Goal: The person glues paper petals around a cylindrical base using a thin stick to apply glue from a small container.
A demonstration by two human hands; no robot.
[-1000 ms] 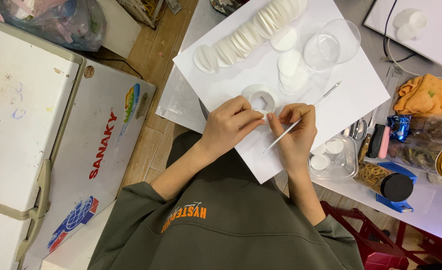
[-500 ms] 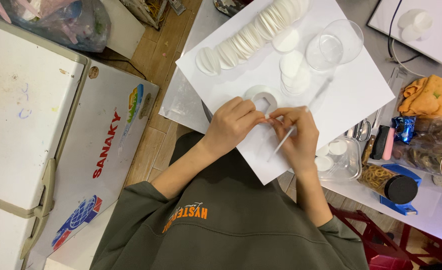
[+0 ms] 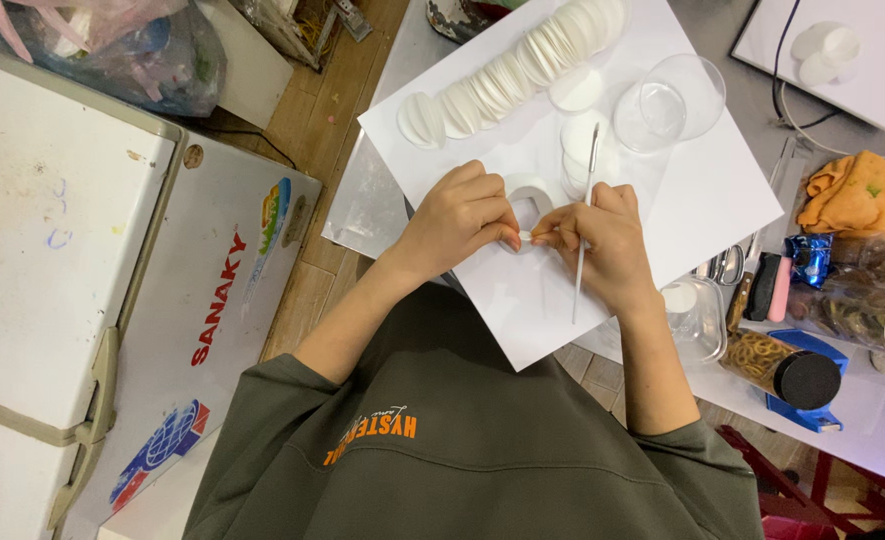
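My left hand (image 3: 467, 215) and my right hand (image 3: 602, 238) meet over a white sheet (image 3: 702, 200) on the table. Their fingertips pinch a tiny white piece (image 3: 525, 236) between them. My right hand also holds a thin metal stick (image 3: 584, 215), which stands nearly upright along the hand. A white ring-shaped disc (image 3: 530, 195) lies just above the fingers, partly hidden by my left hand. Behind it sit a row of white round discs (image 3: 512, 70) and a small stack of discs (image 3: 580, 140).
A clear glass bowl (image 3: 667, 100) stands at the sheet's far side. To the right are an orange cloth (image 3: 855, 195), a black-lidded jar of rubber bands (image 3: 777, 365), a clear plastic box (image 3: 692, 315) and scissors (image 3: 727, 265). A white chest freezer (image 3: 62, 260) stands on the left.
The stick has swung from slanting right to nearly upright. Both hands have closed together, fingertips now touching over the small white piece.
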